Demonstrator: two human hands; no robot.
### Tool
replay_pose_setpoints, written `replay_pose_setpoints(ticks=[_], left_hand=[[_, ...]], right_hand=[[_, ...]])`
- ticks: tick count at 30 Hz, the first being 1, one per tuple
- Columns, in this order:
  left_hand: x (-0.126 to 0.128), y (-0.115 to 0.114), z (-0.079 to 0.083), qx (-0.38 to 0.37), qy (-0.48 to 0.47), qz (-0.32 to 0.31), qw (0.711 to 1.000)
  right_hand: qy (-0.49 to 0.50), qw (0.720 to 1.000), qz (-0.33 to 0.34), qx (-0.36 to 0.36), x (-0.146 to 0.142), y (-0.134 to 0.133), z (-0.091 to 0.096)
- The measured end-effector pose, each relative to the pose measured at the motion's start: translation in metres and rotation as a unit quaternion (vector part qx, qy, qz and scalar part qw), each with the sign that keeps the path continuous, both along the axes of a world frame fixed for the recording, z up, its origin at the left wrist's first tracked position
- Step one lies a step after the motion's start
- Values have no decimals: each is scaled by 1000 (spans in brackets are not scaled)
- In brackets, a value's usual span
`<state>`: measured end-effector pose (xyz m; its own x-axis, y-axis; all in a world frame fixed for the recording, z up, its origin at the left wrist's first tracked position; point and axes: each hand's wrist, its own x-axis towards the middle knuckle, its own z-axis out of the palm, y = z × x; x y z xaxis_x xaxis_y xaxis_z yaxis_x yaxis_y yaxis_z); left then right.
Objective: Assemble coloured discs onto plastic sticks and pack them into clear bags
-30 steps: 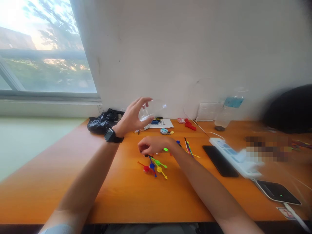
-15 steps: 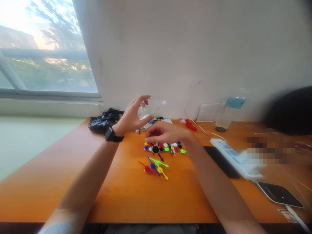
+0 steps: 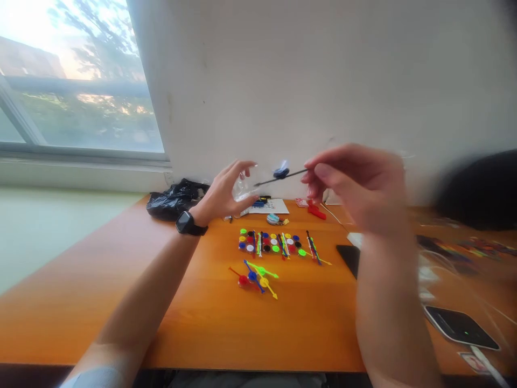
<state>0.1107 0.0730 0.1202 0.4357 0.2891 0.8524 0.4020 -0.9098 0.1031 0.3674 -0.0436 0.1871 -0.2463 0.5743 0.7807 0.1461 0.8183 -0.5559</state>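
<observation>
Head view. My left hand [image 3: 220,195] curls around a clear plastic item [image 3: 242,187] above the far side of the table [image 3: 121,302]. My right hand [image 3: 359,186] pinches a black pin [image 3: 280,173], its tip just beside the plastic. Coloured pins [image 3: 274,245] lie in rows on the table below.

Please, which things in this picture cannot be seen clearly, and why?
- Head view: the clear plastic item in the left hand is see-through, partly behind fingers; shape unclear.
- The thin black stick with a dark blue disc in the right hand is motion-blurred.
- The flat black device is hidden behind the right forearm.
- The big black shape at the right edge is blurred and cut off.
- Print on the white paper sheet is too small.
</observation>
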Motion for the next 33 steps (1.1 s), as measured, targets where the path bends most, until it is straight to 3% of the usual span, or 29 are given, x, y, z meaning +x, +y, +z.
replay_pose_setpoints(ticks=[4,8,12,20,33], left_hand=[[3,-3,1,1,6,-3,1000],[5,-7,3,6,3,-9,1000],[6,-11,5,16,-2,-7,1000],[7,-15,8,21,-2,-7,1000],[8,-19,11,32,-8,-8,999]], right_hand=[[-18,994,-97,36,-2,13,-3],[-101,985,-133,28,-9,21,-9],[-159,978,-129,40,-15,22,-11],[-171,977,-103,80,-22,24,-14],[-217,973,-70,34,-25,19,-14]])
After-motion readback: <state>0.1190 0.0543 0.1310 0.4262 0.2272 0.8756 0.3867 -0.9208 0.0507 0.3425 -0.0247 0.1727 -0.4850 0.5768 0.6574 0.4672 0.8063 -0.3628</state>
